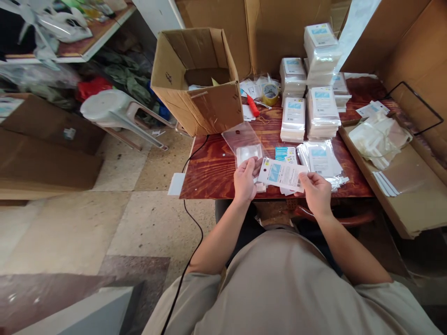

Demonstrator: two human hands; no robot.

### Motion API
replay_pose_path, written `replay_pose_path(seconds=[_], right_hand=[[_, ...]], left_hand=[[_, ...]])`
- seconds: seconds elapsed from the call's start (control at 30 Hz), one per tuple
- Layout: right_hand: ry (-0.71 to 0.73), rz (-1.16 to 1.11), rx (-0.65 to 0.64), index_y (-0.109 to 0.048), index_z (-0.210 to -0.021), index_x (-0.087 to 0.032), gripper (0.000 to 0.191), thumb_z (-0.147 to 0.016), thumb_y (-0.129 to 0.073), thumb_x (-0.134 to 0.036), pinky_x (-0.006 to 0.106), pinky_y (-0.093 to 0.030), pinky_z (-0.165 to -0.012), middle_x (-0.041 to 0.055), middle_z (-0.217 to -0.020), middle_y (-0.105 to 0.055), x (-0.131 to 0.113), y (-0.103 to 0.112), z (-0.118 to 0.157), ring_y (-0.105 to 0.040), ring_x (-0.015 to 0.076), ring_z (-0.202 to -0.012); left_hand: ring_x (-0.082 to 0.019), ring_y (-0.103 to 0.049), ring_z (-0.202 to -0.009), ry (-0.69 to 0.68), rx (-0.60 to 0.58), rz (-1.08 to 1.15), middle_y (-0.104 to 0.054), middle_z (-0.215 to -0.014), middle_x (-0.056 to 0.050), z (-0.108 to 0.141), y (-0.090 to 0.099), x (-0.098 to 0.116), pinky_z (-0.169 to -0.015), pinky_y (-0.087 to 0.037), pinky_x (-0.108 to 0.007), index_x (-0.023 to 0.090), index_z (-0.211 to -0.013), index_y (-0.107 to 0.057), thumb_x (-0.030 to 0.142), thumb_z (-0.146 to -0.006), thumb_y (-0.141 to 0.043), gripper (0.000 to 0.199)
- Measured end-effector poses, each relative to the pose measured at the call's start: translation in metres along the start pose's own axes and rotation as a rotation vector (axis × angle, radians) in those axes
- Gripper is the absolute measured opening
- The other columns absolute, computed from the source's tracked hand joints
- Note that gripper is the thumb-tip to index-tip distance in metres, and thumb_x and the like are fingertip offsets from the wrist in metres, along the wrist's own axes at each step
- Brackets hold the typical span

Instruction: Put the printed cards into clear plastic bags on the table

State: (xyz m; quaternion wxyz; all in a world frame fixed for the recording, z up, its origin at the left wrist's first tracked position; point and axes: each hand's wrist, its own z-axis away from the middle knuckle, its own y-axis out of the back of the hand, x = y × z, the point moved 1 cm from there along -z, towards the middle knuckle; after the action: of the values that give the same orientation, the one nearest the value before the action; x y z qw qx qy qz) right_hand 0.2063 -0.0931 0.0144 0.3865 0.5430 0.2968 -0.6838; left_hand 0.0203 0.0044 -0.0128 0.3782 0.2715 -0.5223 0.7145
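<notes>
My right hand [317, 191] pinches the right end of a white printed card [282, 175] with a blue picture and a hang hole. My left hand [245, 180] is closed at the near end of a clear plastic bag [240, 135]; a whitish flat piece [249, 152] shows in the bag. The left fingertips come close to the card's left end, and whether they touch it is hard to see. Behind the card lie several blue and white cards [285, 153]. To their right is a loose pile of filled clear packets [319, 158].
Stacks of packed packets [323, 111] rise at the back right. An open cardboard box [213, 104] stands at the back left. Near it lie a tape roll [270, 94] and a red-handled tool [253, 106]. A shallow carton [415, 186] sits right; a black cable [195, 218] hangs left.
</notes>
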Motion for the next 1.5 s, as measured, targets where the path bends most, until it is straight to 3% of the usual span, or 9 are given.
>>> replay_pose_path(seconds=[0.27,0.47,0.63,0.73,0.87,1.07,1.2,1.33,1.5], right_hand=[[0.269,0.004,0.224,-0.058,-0.075,-0.022,0.052,-0.083,-0.077,-0.070,0.029,-0.053,-0.050,0.0001,-0.062,-0.063,0.014,-0.021,-0.003,-0.059,0.0163,-0.055],[0.398,0.191,0.270,-0.062,-0.078,-0.022,0.046,-0.088,-0.075,-0.065,0.030,-0.052,-0.053,0.0015,-0.065,-0.065,0.011,-0.014,-0.005,-0.060,0.0174,-0.057],[0.269,-0.041,0.185,-0.055,-0.077,-0.024,0.050,-0.084,-0.075,-0.069,0.031,-0.050,-0.046,0.0000,-0.063,-0.061,0.010,-0.025,-0.004,-0.057,0.0166,-0.050],[0.265,-0.107,0.120,-0.061,-0.084,-0.022,0.049,-0.082,-0.074,-0.069,0.032,-0.059,-0.062,0.0037,-0.077,-0.069,0.014,-0.042,-0.008,-0.066,0.0193,-0.068],[0.176,-0.217,-0.169,-0.068,-0.108,-0.022,0.052,-0.083,-0.075,-0.067,0.036,-0.064,-0.083,0.0060,-0.102,-0.077,0.024,-0.052,-0.017,-0.073,0.0221,-0.092],[-0.009,-0.143,-0.630,-0.075,-0.094,-0.016,0.047,-0.082,-0.087,-0.060,0.025,-0.044,-0.043,0.0029,-0.070,-0.070,0.026,-0.026,-0.013,-0.056,0.0128,-0.050],[-0.001,-0.117,-0.504,-0.067,-0.074,-0.017,0.051,-0.078,-0.090,-0.062,0.023,-0.031,-0.036,-0.0011,-0.054,-0.061,0.020,-0.033,-0.005,-0.044,0.0091,-0.039],[0.008,-0.158,-0.277,-0.060,-0.071,-0.019,0.055,-0.074,-0.091,-0.064,0.024,-0.041,-0.040,-0.0014,-0.058,-0.063,0.018,-0.050,-0.006,-0.051,0.0111,-0.045],[0.017,-0.115,-0.386,-0.067,-0.084,-0.019,0.053,-0.075,-0.090,-0.066,0.025,-0.047,-0.045,-0.0010,-0.066,-0.067,0.008,-0.045,-0.009,-0.056,0.0119,-0.049]], left_hand=[[-0.027,-0.079,-0.101,-0.004,-0.072,-0.112,-0.080,-0.102,-0.010,0.024,-0.004,0.004,-0.082,-0.066,-0.038,0.018,-0.107,-0.071,0.058,-0.086,-0.081,0.046],[-0.024,-0.079,-0.086,0.011,-0.086,-0.208,-0.080,-0.095,-0.010,0.025,0.008,0.022,-0.077,-0.065,-0.038,0.017,-0.102,-0.076,0.060,-0.083,-0.082,0.048],[-0.029,-0.081,-0.087,0.070,-0.170,-0.181,-0.079,-0.086,-0.009,0.034,0.003,0.016,-0.080,-0.068,-0.041,0.016,-0.095,-0.074,0.066,-0.070,-0.092,0.059],[-0.030,-0.081,-0.088,0.124,-0.208,-0.159,-0.079,-0.083,-0.010,0.042,-0.004,0.006,-0.079,-0.069,-0.043,0.015,-0.090,-0.073,0.067,-0.067,-0.095,0.061],[-0.032,-0.080,-0.094,0.194,-0.263,-0.172,-0.078,-0.080,-0.009,0.046,-0.006,0.000,-0.078,-0.069,-0.043,0.017,-0.084,-0.071,0.066,-0.069,-0.093,0.056],[-0.020,-0.068,-0.057,0.194,-0.226,-0.182,-0.072,-0.073,-0.005,0.034,0.007,0.011,-0.051,-0.059,-0.033,0.016,-0.089,-0.070,0.060,-0.072,-0.093,0.052],[-0.020,-0.069,-0.061,0.195,-0.272,-0.224,-0.073,-0.075,-0.006,0.037,0.009,0.010,-0.055,-0.059,-0.033,0.016,-0.094,-0.073,0.065,-0.079,-0.088,0.054],[-0.021,-0.073,-0.066,0.217,-0.459,-0.336,-0.076,-0.080,-0.010,0.046,0.007,0.006,-0.065,-0.064,-0.034,0.013,-0.089,-0.077,0.066,-0.080,-0.087,0.054],[-0.014,-0.064,-0.056,0.218,-0.489,-0.427,-0.073,-0.075,-0.007,0.048,0.008,0.012,-0.053,-0.054,-0.025,0.014,-0.090,-0.077,0.061,-0.080,-0.089,0.049]])
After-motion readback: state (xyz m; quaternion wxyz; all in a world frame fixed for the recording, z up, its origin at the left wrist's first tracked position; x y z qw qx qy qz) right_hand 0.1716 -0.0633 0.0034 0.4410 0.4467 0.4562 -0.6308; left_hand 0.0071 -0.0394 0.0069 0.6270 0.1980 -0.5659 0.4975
